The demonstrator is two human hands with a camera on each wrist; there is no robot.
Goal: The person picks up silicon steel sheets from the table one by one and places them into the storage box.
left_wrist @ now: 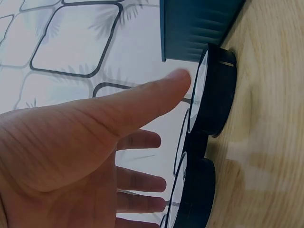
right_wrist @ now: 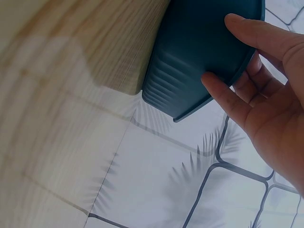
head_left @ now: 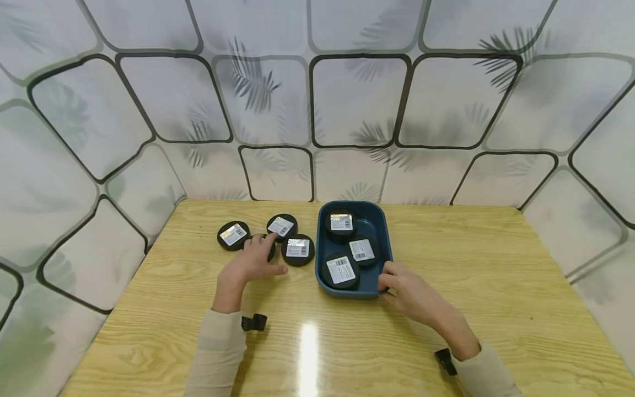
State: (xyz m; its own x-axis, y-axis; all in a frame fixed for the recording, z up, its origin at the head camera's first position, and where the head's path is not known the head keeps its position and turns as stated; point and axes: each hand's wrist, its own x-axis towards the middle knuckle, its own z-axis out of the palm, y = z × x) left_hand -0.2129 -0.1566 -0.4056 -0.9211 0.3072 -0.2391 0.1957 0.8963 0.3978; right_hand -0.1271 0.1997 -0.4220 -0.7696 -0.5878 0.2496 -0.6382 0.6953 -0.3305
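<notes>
Several flat black round tubs with white barcode labels lie on the table left of a blue plastic bin [head_left: 370, 221]. One tub [head_left: 233, 235] is at the far left, another tub [head_left: 282, 222] at the back, and a third tub [head_left: 297, 251] nearest the bin. My left hand [head_left: 249, 262] hovers over the group with fingers and thumb extended, partly hiding a tub [head_left: 271, 251] beneath. In the left wrist view nothing sits in its palm. My right hand [head_left: 412, 291] grips the bin's near right corner, fingers hooked over the rim and the thumb outside.
Inside the bin lie more labelled tubs: one at the back [head_left: 340, 222], one at the middle right [head_left: 363, 250] and one at the front [head_left: 340, 271]. The wooden table [head_left: 471, 248] meets a patterned curtain [head_left: 357, 99] behind. Black straps circle both wrists.
</notes>
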